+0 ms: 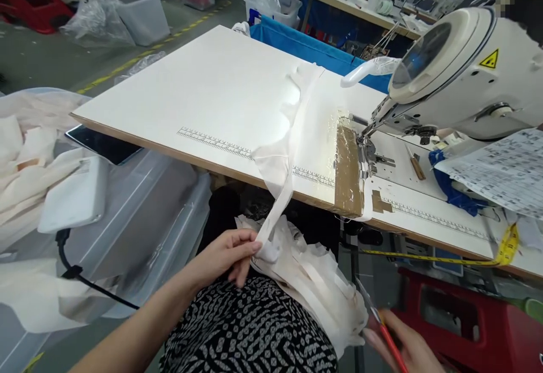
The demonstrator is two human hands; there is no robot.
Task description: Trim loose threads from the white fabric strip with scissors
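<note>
Thumb and fingers of my left hand (235,251) pinch the edge of a cream fabric strip (292,135). The strip runs up over the front edge of the white sewing table (190,90) and lies across its top. On my lap, over black-and-white patterned cloth, rests a bunched heap of the same pale fabric (314,282). Low at the right, my right hand (407,342) is closed around red-handled scissors (389,339). Their blades point up and away, beside the heap's right edge. Part of this hand is cut off by the frame's bottom.
A sewing machine (458,73) stands at right, with a small wooden-handled tool (416,164) and yellow tape measure (507,245) nearby. Clear plastic bins (169,203) hold fabric and a white power bank (78,194) at left. A red stool (466,316) stands lower right.
</note>
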